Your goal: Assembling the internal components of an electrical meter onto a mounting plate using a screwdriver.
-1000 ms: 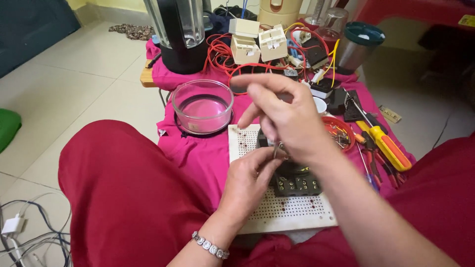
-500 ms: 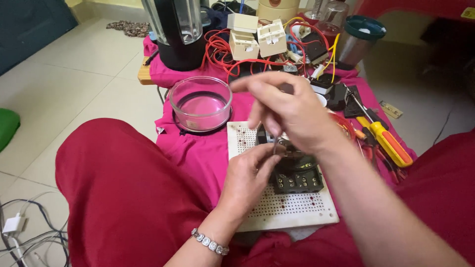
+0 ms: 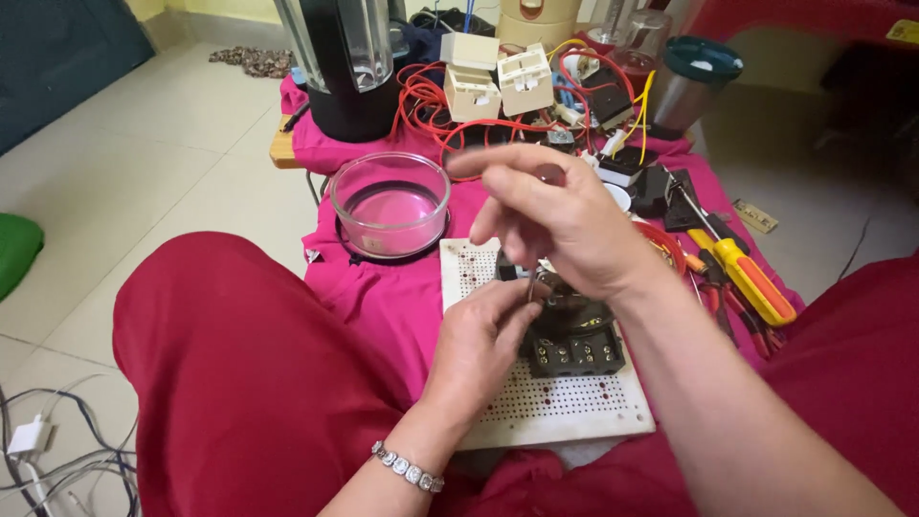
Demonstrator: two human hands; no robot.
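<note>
Both hands meet over a dark electrical component point(image 3: 572, 337) that rests on a white perforated board point(image 3: 536, 402) lying across the person's lap. Left hand point(image 3: 483, 340), with a beaded bracelet point(image 3: 407, 467) at the wrist, has its fingers curled against the near-left edge of the component, thumb and forefinger pinched on a small thin metal part point(image 3: 532, 287) that is too small to identify. Right hand point(image 3: 560, 220) hovers just above, thumb and forefinger pinched down at the same thin part, the remaining fingers spread and raised. Dark component sits at the middle of the board, partly hidden beneath both hands. Just left and far of the board, a clear glass bowl point(image 3: 390, 203) stands on a dark round base on a pink cloth point(image 3: 392, 297) that covers a low bench. To the right of the board lie a yellow-handled screwdriver point(image 3: 747, 278) and red-handled pliers point(image 3: 732, 311). Farther out, a tangle of red wires point(image 3: 431, 105) lies beside two cream plastic housings point(image 3: 498, 81), with a black blender jar point(image 3: 345, 62) at far left and a steel jar with a teal lid point(image 3: 694, 81) at far right. Red trousers point(image 3: 249, 373) fill the near foreground, and white cables point(image 3: 48, 460) trail on the tiled floor at near left.
</note>
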